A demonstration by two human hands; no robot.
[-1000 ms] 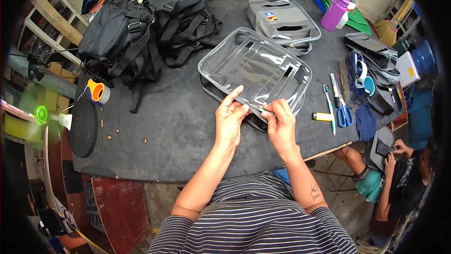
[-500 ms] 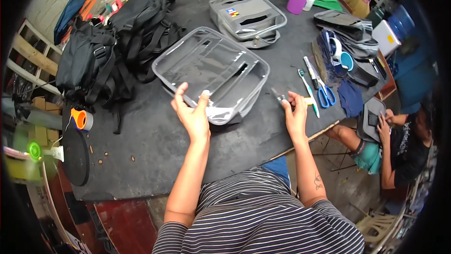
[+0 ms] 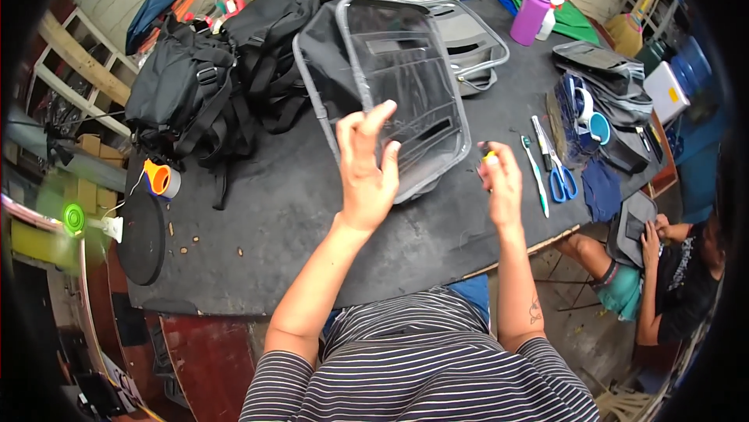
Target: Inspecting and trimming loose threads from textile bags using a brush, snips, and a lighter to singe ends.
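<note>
A grey-edged case with a clear plastic panel stands tilted up over the black table, its edges spread apart at the left. My left hand is at its near left edge, thumb apart and fingers bent against it, gripping it. Right of the case, my right hand is closed round a small yellow-and-dark tool, mostly hidden by the fingers. Behind the case lies a similar grey case, partly covered by it.
Black strapped bags crowd the left. At right lie a toothbrush, blue-handled scissors and a navy cloth. A purple bottle stands at the back. Another person sits at the right, handling a grey piece.
The case has gone from lying flat to tilted up, and my left hand has moved up and right with it. My right hand has drawn the small tool further into its fingers.
</note>
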